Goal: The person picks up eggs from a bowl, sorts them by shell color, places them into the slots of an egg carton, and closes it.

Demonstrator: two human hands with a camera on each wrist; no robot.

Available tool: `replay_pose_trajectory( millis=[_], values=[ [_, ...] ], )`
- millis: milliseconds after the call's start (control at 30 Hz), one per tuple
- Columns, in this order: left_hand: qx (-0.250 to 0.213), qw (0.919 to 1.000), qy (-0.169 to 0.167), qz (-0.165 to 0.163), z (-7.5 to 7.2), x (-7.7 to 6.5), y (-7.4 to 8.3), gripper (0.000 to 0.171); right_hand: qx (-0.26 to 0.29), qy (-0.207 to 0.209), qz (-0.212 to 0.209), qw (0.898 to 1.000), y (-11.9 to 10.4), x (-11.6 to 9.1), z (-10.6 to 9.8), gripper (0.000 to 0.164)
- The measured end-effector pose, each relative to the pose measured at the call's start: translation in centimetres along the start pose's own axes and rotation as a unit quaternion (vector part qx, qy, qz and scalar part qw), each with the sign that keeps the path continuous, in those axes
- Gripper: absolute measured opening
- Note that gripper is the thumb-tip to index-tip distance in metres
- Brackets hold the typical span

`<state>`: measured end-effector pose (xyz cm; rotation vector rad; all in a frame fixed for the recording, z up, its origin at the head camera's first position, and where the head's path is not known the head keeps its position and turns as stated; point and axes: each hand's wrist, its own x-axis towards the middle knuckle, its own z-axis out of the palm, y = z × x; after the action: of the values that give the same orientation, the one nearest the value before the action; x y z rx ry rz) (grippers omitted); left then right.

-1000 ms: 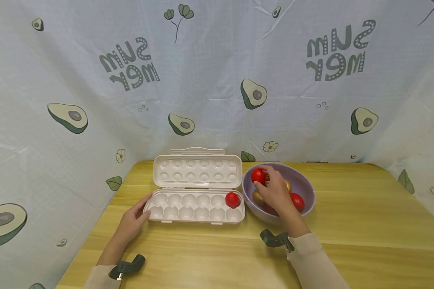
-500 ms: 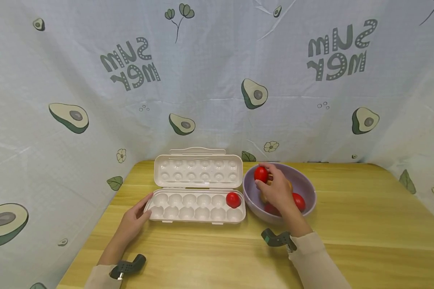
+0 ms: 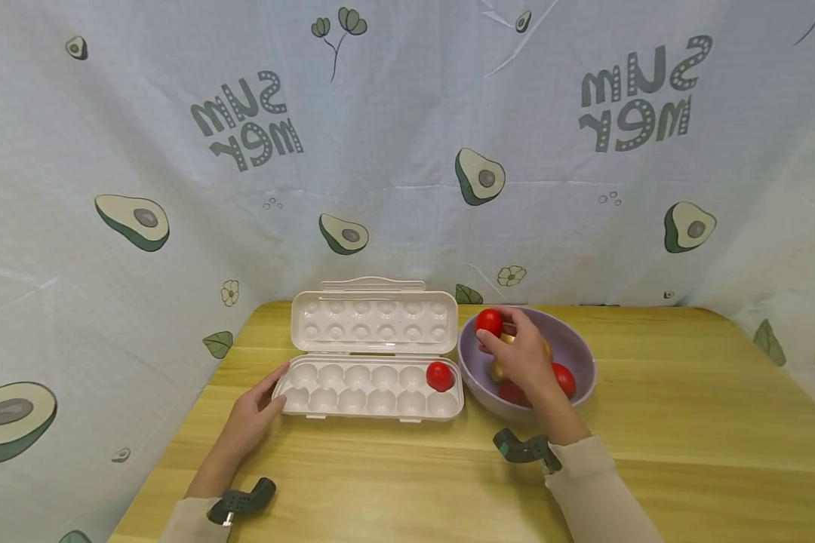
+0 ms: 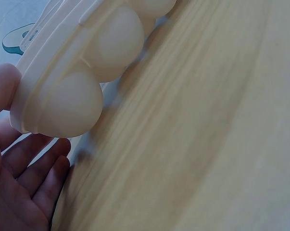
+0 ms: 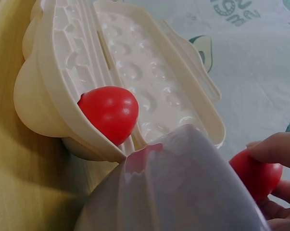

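My left hand (image 3: pixel 250 417) holds the left end of a cream egg carton (image 3: pixel 365 413), thumb at the near corner. In the left wrist view its thumb lies at the rim and the other fingers bend beside the rounded cups (image 4: pixel 70 106). One red egg (image 3: pixel 439 376) sits in the back-row cup at the carton's right end. Over the purple bowl (image 3: pixel 577 351), my right hand (image 3: pixel 524 354) pinches another red egg (image 3: pixel 489 323) between thumb and fingers. Gold eggs (image 3: pixel 498 370) and more red eggs (image 3: pixel 564 379) lie in the bowl, partly hidden by this hand.
The carton's lid (image 3: pixel 373 324) stands folded open at the back, near the printed curtain (image 3: pixel 394 151). The bowl stands close against the carton's right end. All of it rests on a wooden table (image 3: pixel 380 475).
The right hand has risen slightly with its red egg, still over the bowl. More of the bowl's gold eggs shows beneath it. The left hand and carton stay in place.
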<state>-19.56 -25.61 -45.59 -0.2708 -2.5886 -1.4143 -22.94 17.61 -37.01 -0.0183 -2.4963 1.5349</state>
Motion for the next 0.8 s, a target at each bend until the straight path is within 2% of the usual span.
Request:
replay_pose_trajectory(
  millis=[167,567,800],
  values=[
    [-0.003,1.0,0.001,-0.001,0.0,0.0,0.0,0.052,-0.024,0.002,-0.011,1.0,-0.3,0.0,0.0,0.055],
    [0.002,1.0,-0.002,-0.001,0.0,0.0,-0.1,0.052,0.043,-0.013,-0.016,0.999,-0.9,-0.3,0.6,0.052],
    [0.017,0.9997,-0.002,-0.016,0.1,0.0,0.0,0.052,0.057,-0.02,-0.051,0.997,-1.4,-0.6,1.3,0.048]
  ],
)
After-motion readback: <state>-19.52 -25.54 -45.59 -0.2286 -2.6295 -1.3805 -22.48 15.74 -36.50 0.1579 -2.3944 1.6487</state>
